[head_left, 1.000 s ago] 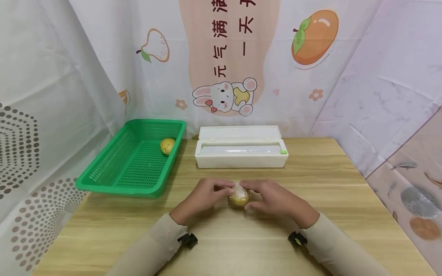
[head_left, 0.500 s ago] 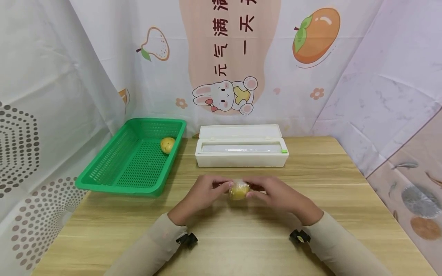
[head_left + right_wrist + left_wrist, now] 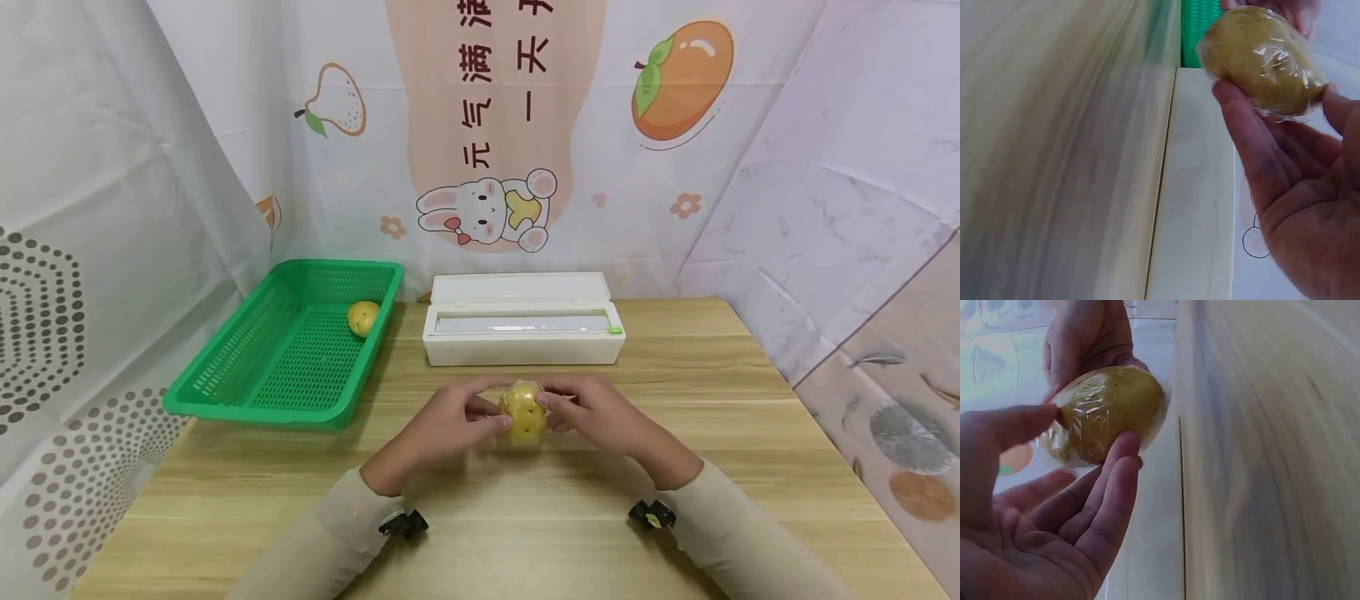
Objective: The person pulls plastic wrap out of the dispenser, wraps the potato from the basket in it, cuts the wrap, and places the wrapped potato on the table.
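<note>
Between my two hands is a yellow potato (image 3: 525, 421) wrapped in clear cling film, lifted off the wooden table. My left hand (image 3: 450, 425) holds it from the left, thumb and fingertips against the film. On the opposite side, my right hand (image 3: 600, 421) grips it with the thumb on top and fingers behind. The left wrist view shows the film on the potato (image 3: 1110, 406) shiny and creased, with the left fingers spread under its near end. In the right wrist view, crinkled film stands out around the end of the potato (image 3: 1266, 62) by the thumb.
Behind the hands stands a white cling film dispenser (image 3: 525, 348), its lid raised and the roll visible inside. A green plastic basket (image 3: 345, 412) at the left holds another potato (image 3: 363, 318). A printed cloth (image 3: 360, 183) hangs at the table's back edge.
The wrapped potato has been raised from the table and turned in the fingers, so a smooth side with dark eyes now faces the head camera. Both hands have shifted their grip around it.
</note>
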`<state>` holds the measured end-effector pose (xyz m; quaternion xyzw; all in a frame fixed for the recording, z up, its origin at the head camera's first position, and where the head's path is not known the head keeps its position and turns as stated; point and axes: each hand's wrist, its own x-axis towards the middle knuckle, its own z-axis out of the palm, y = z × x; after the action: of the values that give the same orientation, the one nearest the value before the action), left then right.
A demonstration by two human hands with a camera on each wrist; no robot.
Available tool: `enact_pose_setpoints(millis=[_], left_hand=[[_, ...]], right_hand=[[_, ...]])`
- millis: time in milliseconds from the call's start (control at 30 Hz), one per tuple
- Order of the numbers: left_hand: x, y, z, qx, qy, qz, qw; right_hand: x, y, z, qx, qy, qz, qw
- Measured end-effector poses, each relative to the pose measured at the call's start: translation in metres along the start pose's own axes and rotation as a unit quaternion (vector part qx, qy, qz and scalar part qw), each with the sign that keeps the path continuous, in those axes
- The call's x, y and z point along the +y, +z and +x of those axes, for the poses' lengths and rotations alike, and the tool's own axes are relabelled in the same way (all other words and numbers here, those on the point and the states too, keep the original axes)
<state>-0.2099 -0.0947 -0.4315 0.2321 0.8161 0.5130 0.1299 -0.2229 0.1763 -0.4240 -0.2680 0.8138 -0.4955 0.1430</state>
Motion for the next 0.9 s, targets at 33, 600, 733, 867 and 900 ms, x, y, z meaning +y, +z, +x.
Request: enact_pose_setpoints(millis=[33,600,733,867,900], left_hand=[[0.000,0.000,0.000,-0.006,-0.008,-0.009,0.9999],[-0.017,0.008,0.004,-0.075,-0.105,-0.134,0.9826],[-0.019,0.010,0.005,-0.078,-0.123,-0.158,0.9768],[-0.022,0.012,0.008,-0.073,-0.132,-0.165,0.9747],[-0.023,0.012,0.008,-0.070,-0.134,-0.167,0.9744]], right_hand=[[0.001,0.000,0.000,-0.001,0.011,0.014,0.9998],[0.018,0.010,0.004,-0.076,0.126,0.143,0.9788],[0.023,0.011,0.004,-0.074,0.143,0.149,0.9756],[0.025,0.010,0.004,-0.077,0.152,0.150,0.9739],[0.025,0.009,0.005,-0.077,0.153,0.149,0.9740]])
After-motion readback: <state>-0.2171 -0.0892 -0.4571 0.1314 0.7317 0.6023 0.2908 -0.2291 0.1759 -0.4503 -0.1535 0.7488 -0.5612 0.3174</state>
